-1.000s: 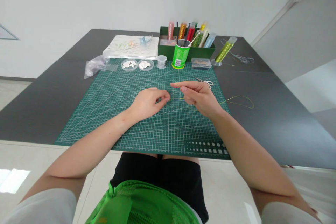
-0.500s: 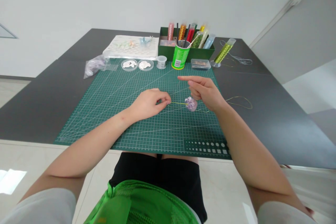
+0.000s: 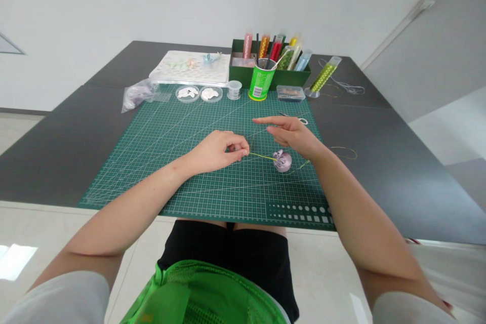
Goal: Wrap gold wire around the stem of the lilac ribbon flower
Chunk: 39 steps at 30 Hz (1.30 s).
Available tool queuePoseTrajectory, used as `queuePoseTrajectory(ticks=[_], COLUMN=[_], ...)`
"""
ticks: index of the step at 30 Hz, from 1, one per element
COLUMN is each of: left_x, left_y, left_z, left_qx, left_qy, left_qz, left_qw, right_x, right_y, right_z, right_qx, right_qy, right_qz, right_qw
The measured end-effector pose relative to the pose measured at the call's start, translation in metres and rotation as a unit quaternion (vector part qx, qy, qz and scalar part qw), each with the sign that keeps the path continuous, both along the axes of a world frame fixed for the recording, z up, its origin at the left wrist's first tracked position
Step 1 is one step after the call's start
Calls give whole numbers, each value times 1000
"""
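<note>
My left hand (image 3: 224,149) pinches the yellow-green stem (image 3: 261,155) between thumb and fingertips, low over the cutting mat. At the stem's right end is a pale purple flower (image 3: 283,161) with gathered petals. My right hand (image 3: 290,134) hovers above the flower, index finger stretched leftward and the other fingers curled. A fine gold thread (image 3: 343,148) loops out on the table to its right, and a faint strand shows between the left fingertips and the right index tip. The curled fingers seem to hold the thread; their inner side is hidden. Scissors (image 3: 304,121) lie partly behind the right hand.
Along the back of the green mat (image 3: 152,162) stand two dishes of white pieces (image 3: 210,93), a clear spool (image 3: 234,90), a green can (image 3: 261,80) and a lidded box (image 3: 290,93). Behind is a green bin (image 3: 241,72) of tubes. A plastic bag (image 3: 136,95) lies left.
The flower has shifted right and slightly toward me, showing more stem. My right hand has moved slightly left and down, uncovering the scissors. My left hand keeps its pinch.
</note>
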<state>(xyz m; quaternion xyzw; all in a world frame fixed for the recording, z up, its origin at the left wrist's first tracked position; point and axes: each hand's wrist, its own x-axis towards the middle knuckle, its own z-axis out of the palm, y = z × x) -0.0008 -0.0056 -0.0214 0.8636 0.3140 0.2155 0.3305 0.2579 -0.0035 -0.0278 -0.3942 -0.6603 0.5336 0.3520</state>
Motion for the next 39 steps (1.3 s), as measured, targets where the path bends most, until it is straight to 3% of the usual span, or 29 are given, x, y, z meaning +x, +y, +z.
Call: queuePoseTrajectory(ticks=[3,7,18,26,30,35,39], left_x=[1,2,-1,-4,-4,-3,-4], left_y=[0,0,-1,0,-2,-3,0], left_z=[-4,-6,1,-2,1,2,2], left_qx=[55,52,7,71,34,36,72], left_qy=[40,50,-103,-222,-212,-168,-122], left_qz=[3,-19,-56,17,-26,-52,-24], left_qw=[998,997,993,972,976,984,990], right_x=[-2,-4,3,3,1,-2,0], right_y=[-2,-3,4,4,6,1,-2], right_z=[3,3,-6,-11,-16,-9,1], right_qx=[9,12,-17,-93,-102,-96,-99], right_qy=[-7,-3,22,51,51,40,72], right_qz=[-5,-2,42,92,103,77,-10], right_qw=[1000,1000,999,990,988,992,992])
